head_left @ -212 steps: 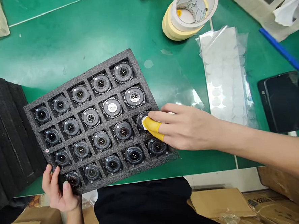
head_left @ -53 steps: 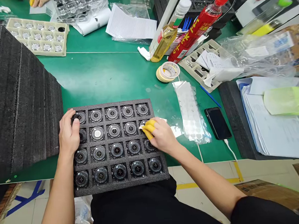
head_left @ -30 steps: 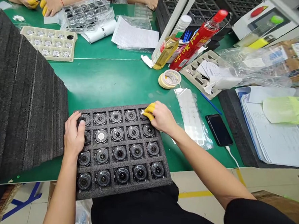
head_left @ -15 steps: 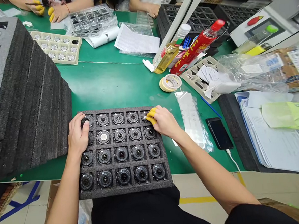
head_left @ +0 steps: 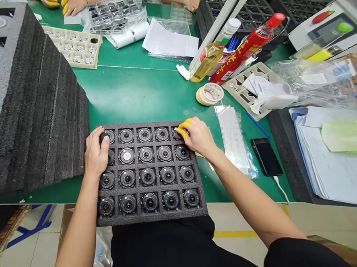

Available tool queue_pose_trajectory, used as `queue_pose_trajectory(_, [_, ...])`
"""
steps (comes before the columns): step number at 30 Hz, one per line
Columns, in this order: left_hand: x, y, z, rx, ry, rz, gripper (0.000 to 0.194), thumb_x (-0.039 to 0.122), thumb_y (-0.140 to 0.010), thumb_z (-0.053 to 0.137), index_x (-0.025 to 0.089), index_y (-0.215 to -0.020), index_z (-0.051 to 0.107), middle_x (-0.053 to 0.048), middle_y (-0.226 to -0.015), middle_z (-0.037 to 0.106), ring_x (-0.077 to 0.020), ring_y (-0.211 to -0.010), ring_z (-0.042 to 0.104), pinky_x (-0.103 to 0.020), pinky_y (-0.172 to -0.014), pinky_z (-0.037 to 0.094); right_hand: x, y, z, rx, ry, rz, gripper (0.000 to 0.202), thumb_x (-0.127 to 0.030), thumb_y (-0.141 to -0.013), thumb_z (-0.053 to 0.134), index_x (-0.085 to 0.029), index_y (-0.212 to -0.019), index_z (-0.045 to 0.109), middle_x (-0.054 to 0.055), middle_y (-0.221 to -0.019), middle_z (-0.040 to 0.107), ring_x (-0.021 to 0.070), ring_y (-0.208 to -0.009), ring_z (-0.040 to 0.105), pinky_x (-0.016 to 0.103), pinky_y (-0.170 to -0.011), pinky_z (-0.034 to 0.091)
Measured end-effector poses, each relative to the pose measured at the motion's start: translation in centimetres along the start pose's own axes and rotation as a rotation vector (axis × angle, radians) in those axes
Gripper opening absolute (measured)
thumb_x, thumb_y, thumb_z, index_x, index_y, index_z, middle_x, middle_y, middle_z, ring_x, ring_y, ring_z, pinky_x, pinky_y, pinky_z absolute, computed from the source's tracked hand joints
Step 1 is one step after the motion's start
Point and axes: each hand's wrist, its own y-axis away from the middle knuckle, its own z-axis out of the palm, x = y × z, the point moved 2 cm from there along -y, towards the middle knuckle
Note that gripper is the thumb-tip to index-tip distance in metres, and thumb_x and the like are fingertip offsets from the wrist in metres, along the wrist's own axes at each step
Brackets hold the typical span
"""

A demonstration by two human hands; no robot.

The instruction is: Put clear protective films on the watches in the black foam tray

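A dark foam tray [head_left: 138,165] holds rows of round black watch-like discs, one of them with a pale, light centre [head_left: 127,156]. My left hand [head_left: 97,151] grips the tray's upper left edge, its thumb over the foam beside the top-left disc [head_left: 108,136]. At the top-right compartment, my right hand [head_left: 198,137] has its yellow-covered thumb and finger pinched together over a disc [head_left: 176,133]. Whatever lies between those fingertips is too small and hidden to name.
A tall stack of foam trays [head_left: 43,105] stands at left. Beyond my tray are tape rolls [head_left: 209,94], bottles [head_left: 216,52] and a beige tray [head_left: 96,54]. A phone [head_left: 267,157] and papers [head_left: 337,160] lie right. Other people's hands [head_left: 73,3] show at the far side.
The view has shifted slightly. The dark piece at my left fingertips no longer shows between them, and the top-left disc is more visible. The pale bit at my right fingertips is now mostly hidden.
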Motion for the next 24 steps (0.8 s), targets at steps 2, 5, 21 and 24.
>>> queue_pose_trajectory(2, [0.0, 0.0, 0.0, -0.001, 0.010, -0.001, 0.057, 0.060, -0.115, 0.039, 0.021, -0.147, 0.064, -0.017, -0.159, 0.066, -0.0324, -0.155, 0.056, -0.052, -0.134, 0.040, 0.0, 0.4, 0.0, 0.006, 0.020, 0.017, 0.024, -0.034, -0.111, 0.056, -0.022, -0.100, 0.074, 0.015, -0.100, 0.075, 0.0336, -0.103, 0.059, 0.044, -0.080, 0.040])
queue_pose_trajectory(5, [-0.1, 0.0, 0.0, -0.009, 0.005, -0.004, 0.056, 0.061, -0.114, 0.040, 0.021, -0.146, 0.065, -0.016, -0.159, 0.066, -0.0331, -0.156, 0.055, -0.053, -0.134, 0.040, -0.3, 0.6, 0.0, -0.026, -0.025, -0.020, 0.024, -0.034, -0.111, 0.057, -0.022, -0.097, 0.072, 0.014, -0.101, 0.075, 0.0324, -0.100, 0.059, 0.043, -0.080, 0.041])
queue_pose_trajectory(21, [0.2, 0.1, 0.0, -0.011, -0.012, -0.008, 0.057, 0.062, -0.113, 0.042, 0.021, -0.145, 0.065, -0.018, -0.160, 0.065, -0.0350, -0.157, 0.054, -0.056, -0.135, 0.038, -0.5, -0.8, 0.4, 0.034, 0.019, 0.032, 0.026, -0.033, -0.110, 0.053, -0.021, -0.101, 0.074, 0.017, -0.101, 0.074, 0.0361, -0.103, 0.059, 0.047, -0.081, 0.043])
queue_pose_trajectory(24, [0.2, 0.0, 0.0, -0.010, -0.006, -0.013, 0.059, 0.063, -0.113, 0.040, 0.020, -0.145, 0.065, -0.018, -0.159, 0.066, -0.0348, -0.156, 0.054, -0.055, -0.135, 0.039, -0.4, -0.1, 0.4, 0.053, -0.019, 0.021, 0.026, -0.033, -0.109, 0.052, -0.022, -0.098, 0.073, 0.017, -0.099, 0.073, 0.0352, -0.101, 0.059, 0.046, -0.081, 0.044])
